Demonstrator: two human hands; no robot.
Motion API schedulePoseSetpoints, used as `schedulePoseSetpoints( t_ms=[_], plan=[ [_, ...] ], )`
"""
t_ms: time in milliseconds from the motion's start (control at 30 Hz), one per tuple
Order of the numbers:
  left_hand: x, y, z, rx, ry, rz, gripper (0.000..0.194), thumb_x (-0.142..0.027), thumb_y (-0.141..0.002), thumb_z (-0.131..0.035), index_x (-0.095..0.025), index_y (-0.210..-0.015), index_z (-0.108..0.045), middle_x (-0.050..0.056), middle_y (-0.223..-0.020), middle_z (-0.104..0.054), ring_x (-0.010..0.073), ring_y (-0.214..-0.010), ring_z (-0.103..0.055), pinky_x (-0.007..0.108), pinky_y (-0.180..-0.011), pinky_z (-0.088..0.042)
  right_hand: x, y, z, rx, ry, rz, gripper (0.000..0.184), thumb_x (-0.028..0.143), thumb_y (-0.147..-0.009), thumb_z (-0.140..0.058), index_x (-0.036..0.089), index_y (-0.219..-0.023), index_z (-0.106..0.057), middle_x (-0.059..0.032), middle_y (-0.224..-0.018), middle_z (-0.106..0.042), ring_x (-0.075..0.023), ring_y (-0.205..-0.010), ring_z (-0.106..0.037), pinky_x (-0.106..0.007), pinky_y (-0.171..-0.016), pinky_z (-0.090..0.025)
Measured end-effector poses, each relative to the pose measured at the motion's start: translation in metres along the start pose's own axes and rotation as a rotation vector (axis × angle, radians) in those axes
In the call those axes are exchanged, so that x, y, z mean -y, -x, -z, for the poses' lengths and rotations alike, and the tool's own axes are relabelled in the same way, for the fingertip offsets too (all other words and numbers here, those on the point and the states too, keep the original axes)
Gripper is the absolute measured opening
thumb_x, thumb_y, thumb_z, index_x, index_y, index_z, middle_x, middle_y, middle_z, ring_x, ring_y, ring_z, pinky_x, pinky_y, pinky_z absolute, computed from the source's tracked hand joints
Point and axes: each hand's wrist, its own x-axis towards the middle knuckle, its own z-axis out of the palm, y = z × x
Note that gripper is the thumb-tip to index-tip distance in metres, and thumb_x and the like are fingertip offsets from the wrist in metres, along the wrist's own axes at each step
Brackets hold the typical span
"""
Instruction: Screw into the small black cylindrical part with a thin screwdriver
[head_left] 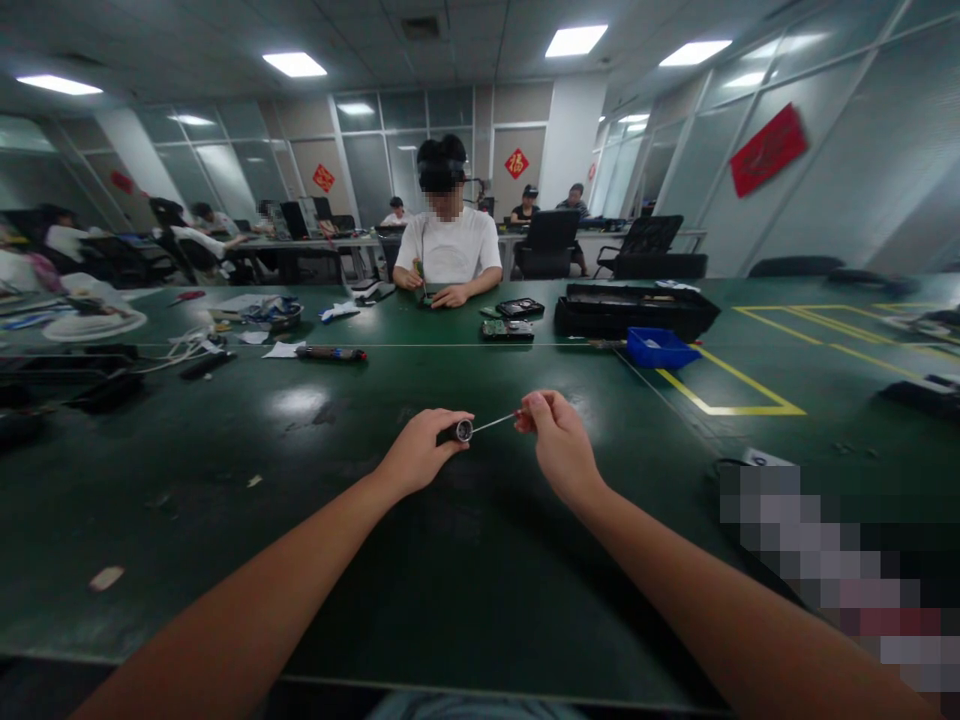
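Observation:
Above the green table, my left hand (422, 452) is closed around a short dark cylinder with a silvery round end (464, 431). That end faces me, and the rest of the cylinder is hidden by my fingers. My right hand (559, 440) pinches a thin screwdriver (495, 423) by its red handle, most of which my fingers cover. Its slim metal shaft points left, with the tip at the rim of the cylinder's round end. Whether the tip goes inside or only touches the rim, I cannot tell.
Across the table (360, 620) a person in a white shirt (448, 245) works with both hands. Between us lie opened hard drives (508, 329), a black tray (634, 312), a blue bin (660, 347) and a dark screwdriver-like tool (331, 353). Cables and parts clutter the left.

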Motion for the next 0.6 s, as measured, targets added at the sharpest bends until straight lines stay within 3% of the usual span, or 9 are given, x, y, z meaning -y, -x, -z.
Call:
schedulePoseSetpoints(
  t_ms=[367, 467, 600],
  plan=[
    [-0.005, 0.002, 0.000, 0.001, 0.013, 0.046, 0.039, -0.027, -0.084, -0.068, -0.028, -0.123, -0.063, 0.002, -0.119, -0.067, 0.0225, -0.108, -0.059, 0.038, -0.097, -0.043, 0.016, 0.010, -0.001, 0.045, 0.248, 0.169, 0.029, 0.045, -0.095, -0.047, 0.020, -0.095, -0.061, -0.0031, -0.080, -0.068, -0.0163, -0.072, -0.063, -0.029, -0.067, -0.046],
    [-0.006, 0.003, 0.001, 0.006, 0.012, 0.066, 0.040, -0.028, -0.084, -0.068, -0.029, -0.123, -0.063, 0.002, -0.117, -0.067, 0.0231, -0.107, -0.060, 0.039, -0.096, -0.043, 0.021, 0.012, 0.002, 0.041, 0.429, 0.245, 0.034, 0.051, -0.090, -0.055, 0.021, -0.079, -0.063, 0.0001, -0.067, -0.063, -0.0139, -0.059, -0.056, -0.027, -0.056, -0.039],
    [-0.007, 0.003, 0.000, 0.015, 0.021, 0.055, 0.040, -0.028, -0.083, -0.069, -0.028, -0.123, -0.063, 0.003, -0.116, -0.068, 0.0230, -0.107, -0.059, 0.039, -0.096, -0.043, 0.025, 0.015, 0.004, -0.004, 0.566, 0.330, 0.046, 0.056, -0.083, -0.062, 0.020, -0.057, -0.051, 0.0044, -0.050, -0.046, -0.0100, -0.046, -0.042, -0.026, -0.050, -0.031]
  ],
)
